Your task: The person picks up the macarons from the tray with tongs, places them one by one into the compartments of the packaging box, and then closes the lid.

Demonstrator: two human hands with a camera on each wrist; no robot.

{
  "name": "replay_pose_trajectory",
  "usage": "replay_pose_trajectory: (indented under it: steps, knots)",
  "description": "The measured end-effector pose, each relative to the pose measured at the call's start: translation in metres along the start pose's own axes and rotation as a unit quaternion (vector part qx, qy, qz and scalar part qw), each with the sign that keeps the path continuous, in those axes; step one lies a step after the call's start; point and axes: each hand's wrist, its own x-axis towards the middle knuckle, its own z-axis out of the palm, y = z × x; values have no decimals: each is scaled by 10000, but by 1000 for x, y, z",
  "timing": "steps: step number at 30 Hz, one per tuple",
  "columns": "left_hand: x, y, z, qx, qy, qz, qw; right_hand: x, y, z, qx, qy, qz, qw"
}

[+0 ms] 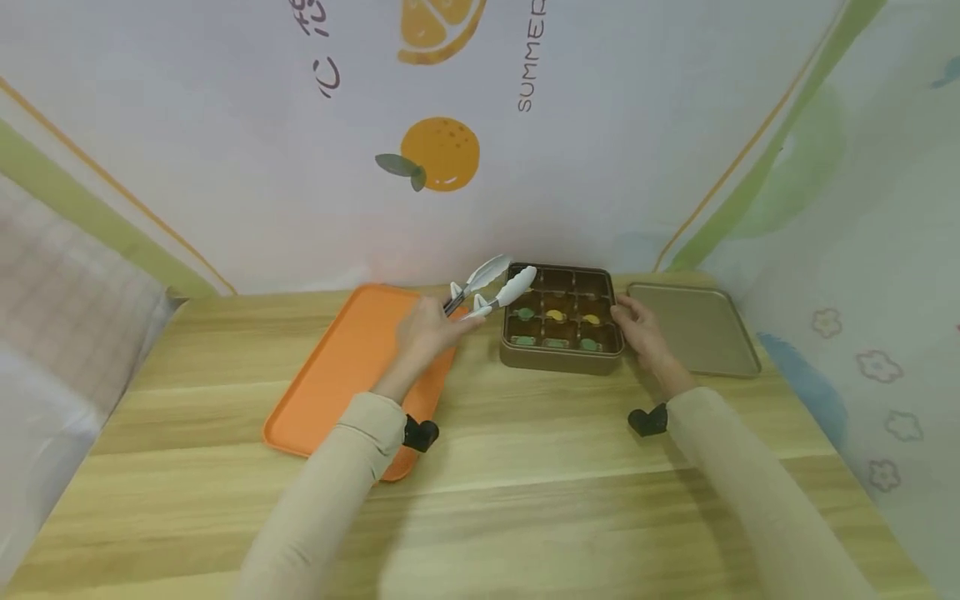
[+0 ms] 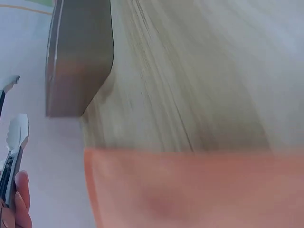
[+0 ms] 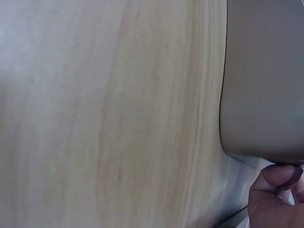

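My left hand (image 1: 427, 329) grips a pair of tongs (image 1: 514, 287) with white scalloped tips, which are spread apart. The tips hover by the left rim of a brown divided box (image 1: 558, 360), with nothing between them. Small green and yellow pieces, perhaps wrapped sweets, lie in several compartments; the back ones are dark and hard to make out. At the box's right side, my right hand (image 1: 641, 333) holds the rim and wall. The left wrist view shows the tongs (image 2: 18, 133) and fingertips at its edge; the right wrist view shows bent fingers (image 3: 270, 178) against the box.
An orange tray (image 1: 337, 383) lies under and beside my left forearm. To the right of the box is a flat brown lid or tray (image 1: 693, 333). Everything sits on a wood-grain table (image 1: 525, 500) against a printed cloth backdrop (image 1: 585, 183).
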Motion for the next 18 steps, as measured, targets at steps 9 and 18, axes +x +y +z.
replay_pose_trajectory:
  steps: [9,18]
  knots:
    - [-35,-43,-49,-122,67,9,9999,-1,0,-5,-19,47,84,10000]
    - [-76,-127,-99,408,398,-427,9975,-1,-1,-1,-125,-47,101,9999]
